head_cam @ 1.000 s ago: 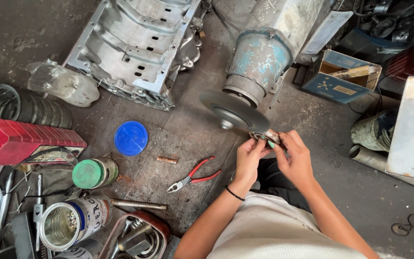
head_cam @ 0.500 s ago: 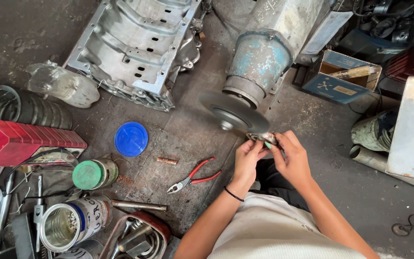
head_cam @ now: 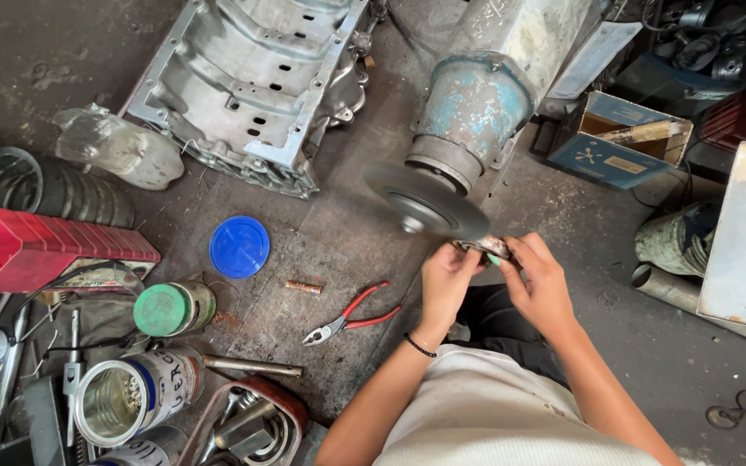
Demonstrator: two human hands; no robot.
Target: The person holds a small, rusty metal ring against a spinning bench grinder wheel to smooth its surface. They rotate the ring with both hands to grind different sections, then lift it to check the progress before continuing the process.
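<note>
Grimy concrete floor [head_cam: 62,60] (oil-stained), daylight, cluttered.

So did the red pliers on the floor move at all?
No. The red pliers lie in the same spot, between the blue lid and the left hand, as before.

The grinding disc [head_cam: 427,204] sits on the front of the motor [head_cam: 477,108], with the small metal part [head_cam: 485,248] held against its lower right edge between the left hand [head_cam: 445,283] and the right hand [head_cam: 539,285]. The pliers [head_cam: 349,316] lie on the floor [head_cam: 321,250] left of the hands; further left lies a round lid [head_cam: 239,247], then a can [head_cam: 174,307]. The engine casing [head_cam: 248,78] lies behind them, left of the motor. A cardboard box [head_cam: 619,138] sits right of the motor.
</note>
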